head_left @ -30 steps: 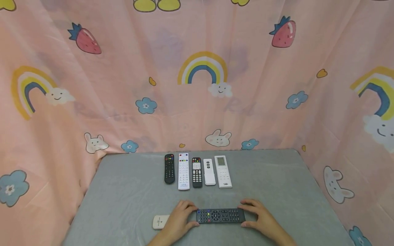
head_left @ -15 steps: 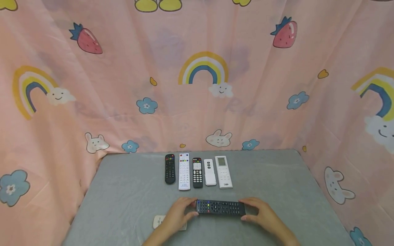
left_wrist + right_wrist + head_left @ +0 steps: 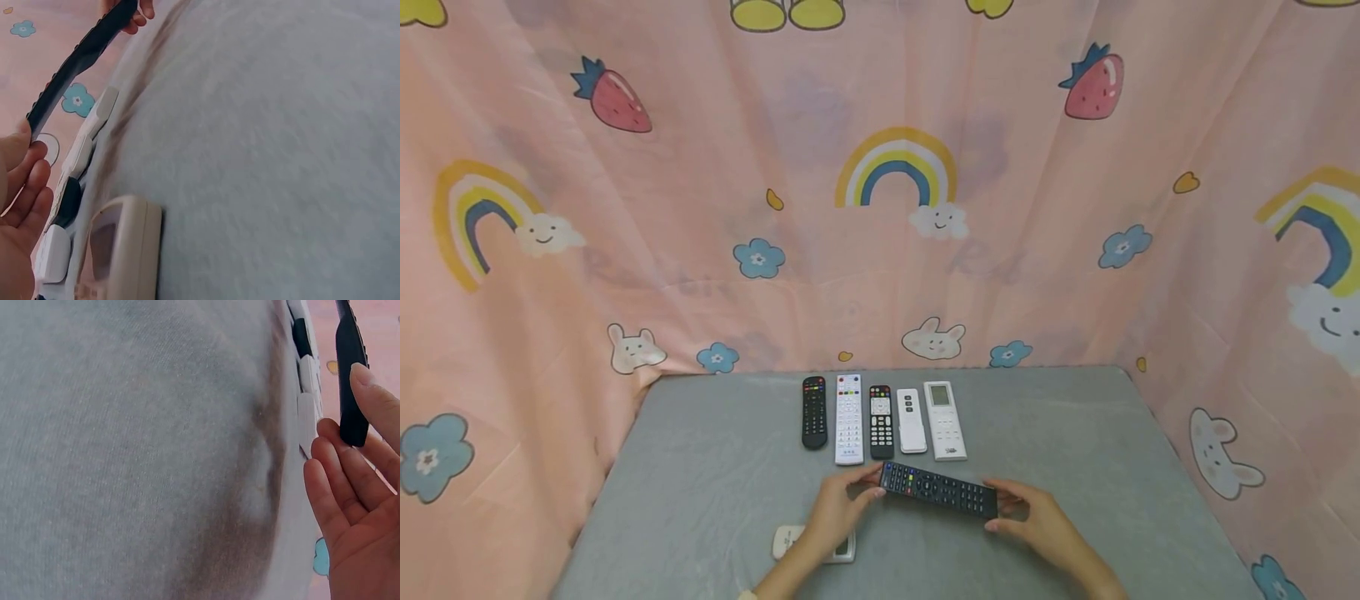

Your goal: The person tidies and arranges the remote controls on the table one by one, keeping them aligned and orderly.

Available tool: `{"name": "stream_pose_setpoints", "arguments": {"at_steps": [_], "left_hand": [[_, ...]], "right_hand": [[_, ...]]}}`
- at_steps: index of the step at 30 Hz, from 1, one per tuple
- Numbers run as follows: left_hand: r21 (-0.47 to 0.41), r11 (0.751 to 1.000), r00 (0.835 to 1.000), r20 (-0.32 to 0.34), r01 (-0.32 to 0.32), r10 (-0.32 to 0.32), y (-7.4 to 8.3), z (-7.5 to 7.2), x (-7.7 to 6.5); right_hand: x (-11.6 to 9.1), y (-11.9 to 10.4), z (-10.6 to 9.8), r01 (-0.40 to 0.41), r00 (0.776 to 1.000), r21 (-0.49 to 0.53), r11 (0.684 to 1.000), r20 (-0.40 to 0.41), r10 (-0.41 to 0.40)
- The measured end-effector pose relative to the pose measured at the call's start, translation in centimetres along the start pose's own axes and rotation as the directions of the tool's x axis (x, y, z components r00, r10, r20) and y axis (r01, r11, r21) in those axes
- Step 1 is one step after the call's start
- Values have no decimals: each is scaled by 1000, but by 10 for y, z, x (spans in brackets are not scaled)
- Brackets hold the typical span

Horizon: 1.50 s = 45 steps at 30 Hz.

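A long black remote control (image 3: 938,490) is held up off the table between both hands, slanting down toward its right end. My left hand (image 3: 838,510) pinches its left end between thumb and fingers, and my right hand (image 3: 1037,518) pinches the other end. In the left wrist view the remote control (image 3: 81,59) is seen edge-on, raised over the cloth. The right wrist view shows the thumb on one face of the black remote (image 3: 353,394) and fingers behind it. Under my left forearm lies a cream remote with a small screen (image 3: 845,547), partly covered by the arm.
Along the table's back stand in a row a black remote (image 3: 814,412), a white remote (image 3: 849,419), a black-and-white remote (image 3: 882,422), a small white remote (image 3: 912,421) and a white remote with a display (image 3: 945,421). Grey cloth (image 3: 715,467) covers the table; a pink curtain (image 3: 685,208) hangs behind.
Both hands have lifted the black remote control off the table and moved it toward the row. Its left end has swung farther back and higher than the right. More of the cream remote shows.
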<state>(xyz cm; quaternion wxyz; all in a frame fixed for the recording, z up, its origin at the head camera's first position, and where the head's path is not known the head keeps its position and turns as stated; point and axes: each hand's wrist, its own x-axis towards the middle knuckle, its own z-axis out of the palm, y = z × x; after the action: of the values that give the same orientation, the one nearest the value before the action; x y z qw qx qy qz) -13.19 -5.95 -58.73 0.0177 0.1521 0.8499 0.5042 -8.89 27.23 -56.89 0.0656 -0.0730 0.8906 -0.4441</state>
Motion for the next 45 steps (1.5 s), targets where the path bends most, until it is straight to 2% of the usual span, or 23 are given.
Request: {"name": "stream_pose_setpoints", "arguments": {"at_steps": [4, 8, 12, 14, 17, 21, 25, 35, 40, 45], "left_hand": [[-57, 997, 998, -45, 50, -53, 3, 3, 8], [-96, 993, 992, -92, 73, -81, 11, 4, 15], [-172, 984, 989, -132, 44, -67, 13, 7, 25], [-218, 976, 988, -144, 27, -60, 13, 8, 31], [-258, 966, 989, -144, 3, -42, 16, 10, 39], [-257, 966, 991, -134, -6, -30, 19, 13, 50], [-236, 972, 992, -126, -3, -28, 21, 15, 60], [-195, 980, 995, -96, -46, 27, 22, 25, 84], [-203, 978, 999, -43, -39, 31, 23, 27, 95], [-165, 986, 999, 21, -36, 40, 23, 26, 104]], "right_hand": [[-1, 2, 1, 49, 999, 33, 998, -16, -49], [-2, 2, 1, 117, 993, 67, 991, -28, -116], [-3, -1, 1, 145, 989, 85, 986, -29, -143], [-4, -3, 1, 129, 991, 83, 988, -27, -128], [-5, -4, 1, 153, 988, 95, 984, -42, -150], [-6, -6, 1, 172, 985, 115, 978, -51, -167], [-6, -7, 2, 154, 988, 134, 979, -42, -150], [-4, -6, 6, 119, 991, 157, 980, -73, -109], [-3, -4, 7, 70, 996, 163, 984, -73, -58], [-3, -1, 6, 68, 996, 180, 981, -74, -56]]}}
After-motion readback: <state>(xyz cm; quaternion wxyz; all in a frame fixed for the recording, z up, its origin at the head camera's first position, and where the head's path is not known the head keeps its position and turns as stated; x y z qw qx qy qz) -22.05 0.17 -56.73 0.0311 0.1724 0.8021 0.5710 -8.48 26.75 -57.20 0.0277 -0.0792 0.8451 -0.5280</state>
